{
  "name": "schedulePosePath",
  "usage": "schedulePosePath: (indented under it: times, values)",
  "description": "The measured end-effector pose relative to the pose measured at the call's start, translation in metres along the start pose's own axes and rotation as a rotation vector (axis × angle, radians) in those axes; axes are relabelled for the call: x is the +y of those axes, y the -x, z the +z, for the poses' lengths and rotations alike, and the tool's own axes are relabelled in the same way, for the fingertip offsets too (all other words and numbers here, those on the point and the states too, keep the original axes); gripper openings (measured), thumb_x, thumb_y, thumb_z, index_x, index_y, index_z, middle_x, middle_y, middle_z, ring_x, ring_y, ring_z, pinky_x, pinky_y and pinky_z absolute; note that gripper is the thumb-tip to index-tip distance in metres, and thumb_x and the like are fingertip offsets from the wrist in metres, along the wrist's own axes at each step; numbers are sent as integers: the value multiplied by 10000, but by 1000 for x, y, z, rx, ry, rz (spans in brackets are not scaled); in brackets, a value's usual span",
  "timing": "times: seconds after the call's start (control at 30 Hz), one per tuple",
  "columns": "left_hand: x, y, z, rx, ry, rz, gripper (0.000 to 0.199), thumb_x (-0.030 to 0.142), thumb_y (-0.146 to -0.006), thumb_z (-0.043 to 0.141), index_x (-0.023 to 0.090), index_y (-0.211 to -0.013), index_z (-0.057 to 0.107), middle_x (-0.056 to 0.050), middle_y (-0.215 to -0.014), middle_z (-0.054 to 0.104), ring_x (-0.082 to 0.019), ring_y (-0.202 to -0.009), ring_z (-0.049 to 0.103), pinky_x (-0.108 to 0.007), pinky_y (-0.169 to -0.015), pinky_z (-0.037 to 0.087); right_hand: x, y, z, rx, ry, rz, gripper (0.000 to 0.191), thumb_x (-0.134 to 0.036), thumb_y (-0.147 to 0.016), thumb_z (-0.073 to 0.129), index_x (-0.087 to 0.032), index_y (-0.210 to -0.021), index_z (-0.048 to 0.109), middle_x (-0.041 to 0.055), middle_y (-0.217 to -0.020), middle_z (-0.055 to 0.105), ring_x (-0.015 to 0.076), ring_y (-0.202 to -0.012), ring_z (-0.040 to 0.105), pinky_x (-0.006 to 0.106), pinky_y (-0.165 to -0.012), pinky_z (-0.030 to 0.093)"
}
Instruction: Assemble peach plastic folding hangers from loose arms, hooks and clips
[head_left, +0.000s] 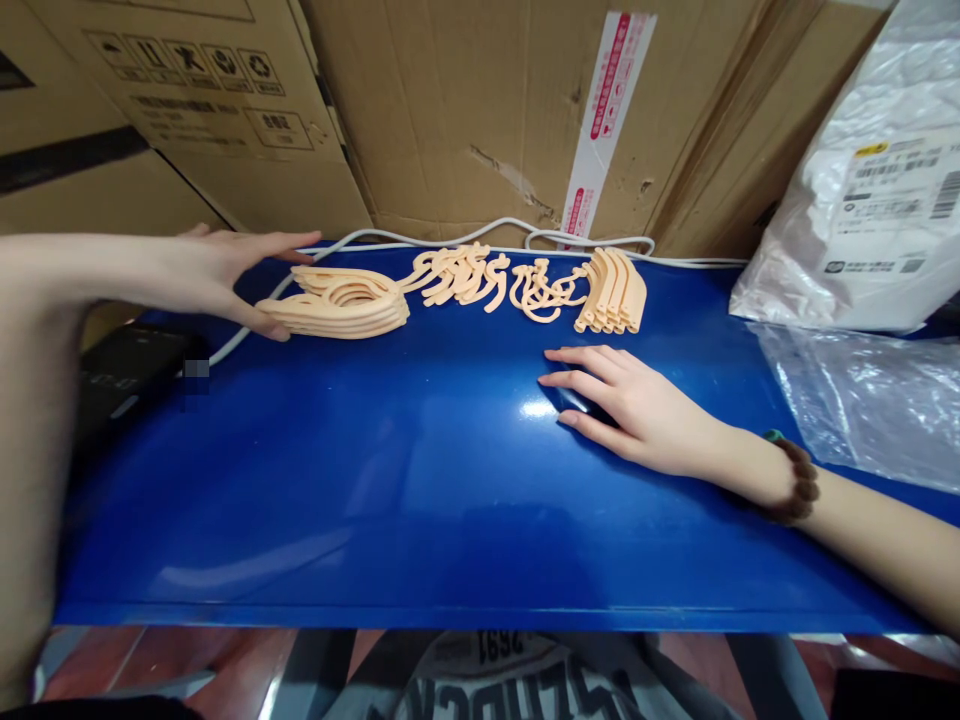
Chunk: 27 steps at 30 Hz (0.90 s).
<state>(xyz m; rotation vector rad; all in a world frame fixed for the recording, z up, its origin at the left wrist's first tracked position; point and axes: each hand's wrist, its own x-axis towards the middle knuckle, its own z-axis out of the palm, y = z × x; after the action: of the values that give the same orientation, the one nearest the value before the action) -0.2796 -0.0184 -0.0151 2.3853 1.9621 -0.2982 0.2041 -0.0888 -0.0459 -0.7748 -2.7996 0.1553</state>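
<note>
At the left, my left hand [217,275] reaches over the table with thumb and fingers apart. Its thumb is at the left end of a stack of beige, long curved pieces [345,305]; whether it presses on them I cannot tell. My right hand [637,405], wearing a brown beaded bracelet [796,480], is low over the blue tabletop, fingers spread and holding nothing. Beyond it stands a row of beige curved bars [613,290]. Between stack and bars lie a heap of small S-shaped beige pieces [461,275] and a looser heap of thin hook-shaped pieces [544,290].
Cardboard boxes [465,110] wall off the back of the blue table [420,480]. A white cable [442,240] runs along their foot. A black phone [139,370] lies left, partly behind my left arm. On the right are a white package [847,200] and a clear plastic bag [862,400].
</note>
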Motion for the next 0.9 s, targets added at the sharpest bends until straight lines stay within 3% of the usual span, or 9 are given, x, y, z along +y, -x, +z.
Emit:
schedulePosePath:
  times: [0.13,0.33,0.63,0.77,0.9]
  values:
    - [1,-3,1,-49,70,60,1219,770,-646,619,243,-1591,58,-116,-1588,333,-389,-1391,395,-454,-1119,308,0,0,0,-6,6,0,383,-394,-998,464,-207,-1315,568,141,-1433,512,288,-1268,511,500,-1036,429]
    - [6,-2,0,-48,22,32,1117,803,-678,556,227,-1571,209,-130,-1542,411,-399,-1400,374,-526,-1165,166,0,0,-1,-11,17,-3,390,-395,-1002,456,-191,-1315,568,139,-1436,508,279,-1271,507,482,-1048,420]
    - [4,-2,0,-52,16,17,1101,825,-671,541,241,-1559,252,-126,-1524,438,-399,-1400,367,-529,-1164,164,-1,1,0,-16,17,3,390,-400,-1002,457,-193,-1314,568,138,-1440,504,278,-1273,503,481,-1050,417]
    - [10,0,0,-49,42,10,1170,858,-626,557,223,-1560,252,-119,-1509,460,-380,-1370,406,-511,-1162,190,0,0,0,-15,21,2,391,-396,-1005,452,-187,-1314,569,138,-1438,505,275,-1270,503,474,-1047,420]
    - [18,4,3,38,94,28,1347,1018,-505,421,185,-1551,257,-125,-1489,480,-373,-1336,428,-538,-1132,250,0,0,1,-12,26,-3,392,-401,-1005,451,-192,-1315,570,133,-1436,506,273,-1269,503,466,-1046,419]
